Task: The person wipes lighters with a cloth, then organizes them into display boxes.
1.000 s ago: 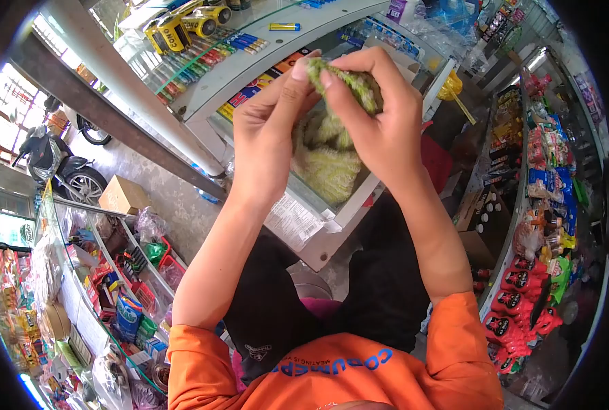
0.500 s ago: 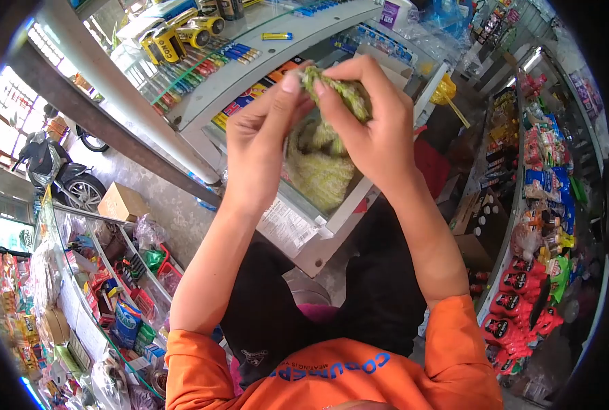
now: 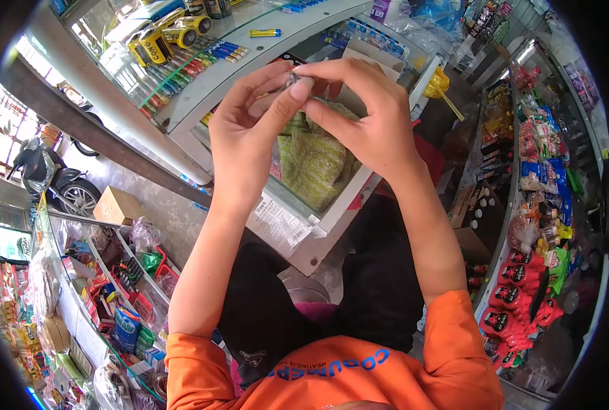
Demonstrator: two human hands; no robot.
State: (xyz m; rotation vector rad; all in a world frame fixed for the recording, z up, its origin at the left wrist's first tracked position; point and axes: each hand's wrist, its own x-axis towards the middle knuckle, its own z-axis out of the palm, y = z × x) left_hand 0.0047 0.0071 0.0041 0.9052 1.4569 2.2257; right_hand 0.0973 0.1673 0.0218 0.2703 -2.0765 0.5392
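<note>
"Left hand pinching that small dark thing?"
"Yes, thumb and finger nearly closed; whether the right hand, curled against it, holds too, I can't tell."
"Green knitting?"
"Just below the grip, over the glass counter."

Left hand and right hand meet at fingertips, fingers bent; forearms spread apart below the pinch, elbows bent.

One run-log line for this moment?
left hand: small dark item at fingertips, identity unclear | right hand: fingertips beside left's | green fuzzy fabric: below both hands
</note>
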